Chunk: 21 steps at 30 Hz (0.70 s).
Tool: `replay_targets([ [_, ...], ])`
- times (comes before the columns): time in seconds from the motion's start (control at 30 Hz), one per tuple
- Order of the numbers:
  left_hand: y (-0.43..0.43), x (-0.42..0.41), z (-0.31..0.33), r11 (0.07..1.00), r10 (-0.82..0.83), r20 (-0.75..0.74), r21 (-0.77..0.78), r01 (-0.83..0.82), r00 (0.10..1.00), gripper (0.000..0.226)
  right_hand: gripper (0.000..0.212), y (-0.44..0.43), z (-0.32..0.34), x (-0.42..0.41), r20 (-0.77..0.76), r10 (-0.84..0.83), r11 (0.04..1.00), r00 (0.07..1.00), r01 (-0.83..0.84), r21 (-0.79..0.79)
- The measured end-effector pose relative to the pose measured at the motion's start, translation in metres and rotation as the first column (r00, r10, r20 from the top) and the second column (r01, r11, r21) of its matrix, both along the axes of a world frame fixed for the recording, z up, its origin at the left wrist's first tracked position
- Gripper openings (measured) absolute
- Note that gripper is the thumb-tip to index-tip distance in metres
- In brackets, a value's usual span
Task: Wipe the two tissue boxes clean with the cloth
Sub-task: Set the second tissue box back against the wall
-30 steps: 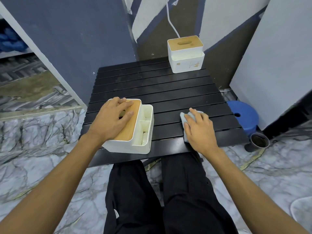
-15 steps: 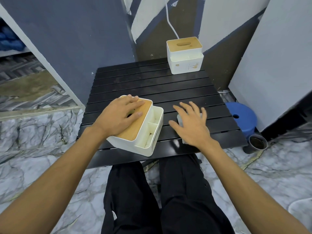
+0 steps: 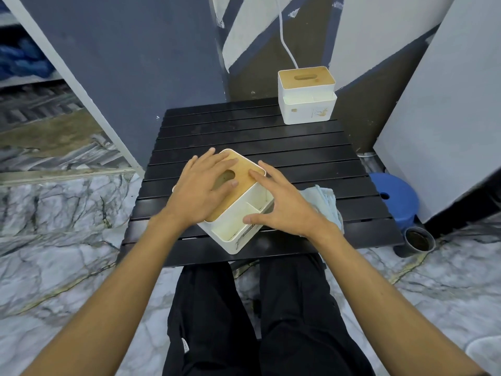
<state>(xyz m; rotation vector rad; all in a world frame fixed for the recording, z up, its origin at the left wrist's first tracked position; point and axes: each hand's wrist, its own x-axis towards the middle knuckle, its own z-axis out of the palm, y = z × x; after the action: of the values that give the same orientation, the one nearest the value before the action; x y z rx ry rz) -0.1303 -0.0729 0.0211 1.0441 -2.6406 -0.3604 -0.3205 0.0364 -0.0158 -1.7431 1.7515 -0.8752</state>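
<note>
The near tissue box (image 3: pixel 238 210) sits turned cornerwise at the tabletop's (image 3: pixel 244 137) front edge, left hand (image 3: pixel 202 195) flat on its wooden lid, right hand (image 3: pixel 282 210) spread against its side, fingers open, gripping nothing. It looks light, rigid and smooth, best steadied by its walls. The soft cloth (image 3: pixel 324 203) lies just right; the second box (image 3: pixel 307 97) stands at the far corner.

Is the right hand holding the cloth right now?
No: the right hand is spread open against the near tissue box, while the cloth lies on the table behind it.

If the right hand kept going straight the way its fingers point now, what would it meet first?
Likely the near tissue box: the right hand points up-left at its wooden lid, fingertips seemingly at its edge already. Depth is unclear.
</note>
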Motion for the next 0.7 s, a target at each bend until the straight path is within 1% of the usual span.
replay_targets([
  [0.1, 0.03, 0.009, -0.01, 0.996, 0.089, -0.184, 0.013, -0.089, 0.979, 0.056, 0.106, 0.0, -0.002, 0.009, -0.023, -0.048, 0.999, 0.999, 0.048, -0.013],
  [0.2, 0.052, 0.017, -0.023, 0.992, 0.127, -0.279, 0.014, -0.128, 0.952, 0.051, 0.105, 0.003, -0.003, 0.024, -0.096, -0.137, 0.989, 0.986, 0.131, -0.064],
  [0.3, 0.067, 0.022, -0.039, 0.976, 0.216, -0.322, 0.049, -0.212, 0.922, 0.053, 0.1, 0.009, -0.003, 0.04, -0.19, -0.235, 0.969, 0.953, 0.215, -0.118],
  [0.37, 0.076, 0.026, -0.048, 0.967, 0.255, -0.309, 0.058, -0.249, 0.916, 0.055, 0.094, 0.013, -0.005, 0.046, -0.21, -0.256, 0.962, 0.943, 0.229, -0.147],
  [0.43, 0.08, 0.029, -0.054, 0.966, 0.257, -0.318, 0.076, -0.246, 0.912, 0.059, 0.084, 0.019, -0.007, 0.047, -0.206, -0.243, 0.962, 0.948, 0.209, -0.173],
  [0.5, 0.08, 0.033, -0.057, 0.971, 0.238, -0.36, 0.105, -0.214, 0.902, 0.065, 0.079, 0.023, -0.009, 0.045, -0.206, -0.215, 0.967, 0.955, 0.178, -0.183],
  [0.6, 0.077, 0.039, -0.057, 0.965, 0.246, -0.392, 0.185, -0.186, 0.886, 0.067, 0.079, 0.025, -0.011, 0.043, -0.211, -0.165, 0.975, 0.964, 0.127, -0.183],
  [0.7, 0.08, 0.044, -0.056, 0.954, 0.272, -0.423, 0.234, -0.186, 0.864, 0.066, 0.076, 0.024, -0.012, 0.041, -0.167, -0.166, 0.969, 0.972, 0.13, -0.209],
])
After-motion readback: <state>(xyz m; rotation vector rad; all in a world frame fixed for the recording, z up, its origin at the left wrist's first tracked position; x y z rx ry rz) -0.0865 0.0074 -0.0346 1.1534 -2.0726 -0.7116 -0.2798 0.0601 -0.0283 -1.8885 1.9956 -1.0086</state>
